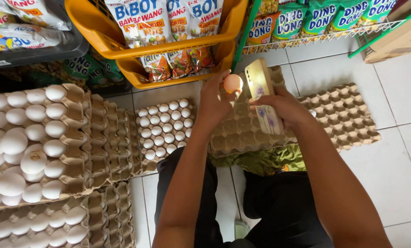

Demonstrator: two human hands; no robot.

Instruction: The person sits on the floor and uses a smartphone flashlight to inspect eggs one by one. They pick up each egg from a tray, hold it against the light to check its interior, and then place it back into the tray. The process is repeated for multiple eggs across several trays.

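Observation:
My left hand (213, 98) holds a single egg (233, 83) up at its fingertips. The egg glows pinkish-orange. My right hand (282, 106) grips a pale phone (262, 94) with a flower-patterned back, held upright right beside the egg, its top end almost touching it. Both hands hover over an empty brown cardboard egg tray (242, 138) on the white tiled floor. A smaller tray of little white eggs (164, 128) lies just left of my left forearm.
Stacked trays of large white eggs (26, 147) fill the left side. Another empty tray (347, 115) lies to the right. Yellow baskets (150, 50) and a wire shelf (324, 32) of snack packets stand ahead. A green cloth (260, 160) lies by my knees.

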